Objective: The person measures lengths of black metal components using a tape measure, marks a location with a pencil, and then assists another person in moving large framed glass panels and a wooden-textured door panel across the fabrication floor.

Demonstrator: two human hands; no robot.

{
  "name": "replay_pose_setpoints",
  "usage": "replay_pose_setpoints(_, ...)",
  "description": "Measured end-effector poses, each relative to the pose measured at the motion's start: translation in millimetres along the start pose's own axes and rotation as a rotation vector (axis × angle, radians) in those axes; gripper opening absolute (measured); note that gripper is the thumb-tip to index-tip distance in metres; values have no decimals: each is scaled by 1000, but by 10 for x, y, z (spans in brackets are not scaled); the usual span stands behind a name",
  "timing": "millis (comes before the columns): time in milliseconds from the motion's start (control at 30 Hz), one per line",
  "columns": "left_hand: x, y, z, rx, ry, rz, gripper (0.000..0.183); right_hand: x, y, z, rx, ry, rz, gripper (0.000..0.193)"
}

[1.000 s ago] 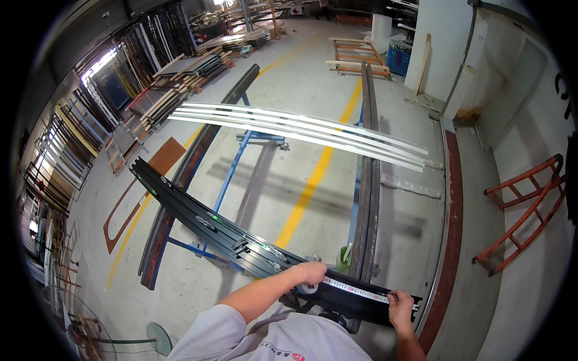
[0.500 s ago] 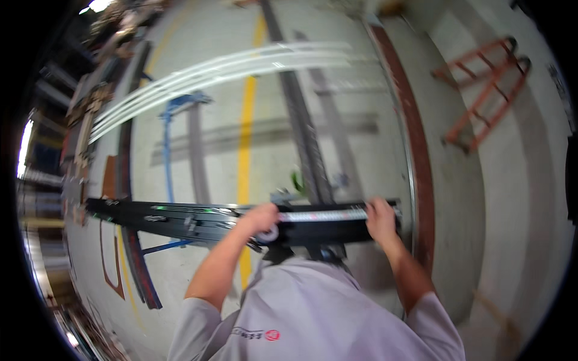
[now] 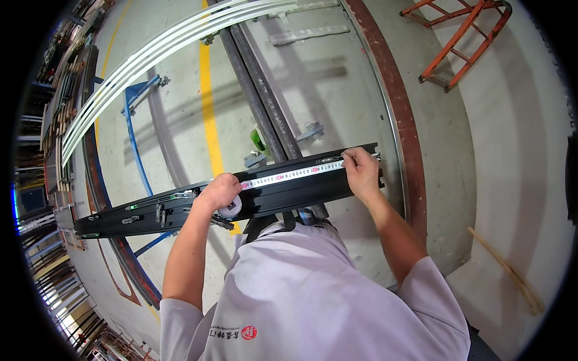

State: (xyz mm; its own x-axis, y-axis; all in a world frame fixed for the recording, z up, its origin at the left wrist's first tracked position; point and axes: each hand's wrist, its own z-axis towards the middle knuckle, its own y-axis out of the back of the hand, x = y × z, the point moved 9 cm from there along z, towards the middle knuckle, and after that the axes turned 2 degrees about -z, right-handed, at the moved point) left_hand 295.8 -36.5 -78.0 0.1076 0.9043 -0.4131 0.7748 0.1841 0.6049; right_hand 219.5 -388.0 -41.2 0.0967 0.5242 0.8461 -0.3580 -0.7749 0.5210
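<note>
Left hand (image 3: 221, 191): we pinched the white measuring tape (image 3: 292, 173), seemingly for tautness.
Right hand (image 3: 363, 175): pinched its right end, seemingly anchoring it on the long black metal profile (image 3: 301, 194).

Two hands (image 3: 221, 191) are holding one tape (image 3: 292, 175) along one profile (image 3: 301, 191); beyond them, one green container (image 3: 257, 140) is standing, and one ladder (image 3: 451, 41) is showing farther right.

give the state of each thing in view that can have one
Tape measure, drawn out along the black profile
Left hand, closed on the tape by its case
Right hand, at the tape's other end, grip unclear
Black profile, lying across the dark beams
White strips, side by side
Orange ladder, beside the wall, unoccupied
</note>
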Motion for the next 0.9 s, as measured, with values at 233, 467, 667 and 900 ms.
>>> replay_pose_setpoints(233,-48,50,3,16,41,-13,27,69,-36,20,-20,98,-84,1)
replay_pose_setpoints(467,-2,18,6,27,52,-35,28,-28,-37,47,6,-21,-30,6)
replay_pose_setpoints(667,9,-12,42,13,-9,13,27,-56,-26,54,18,-57,-5,5)
replay_pose_setpoints(900,28,-94,78,73,-3,3,27,480,-213,14,231,359,-284,5)
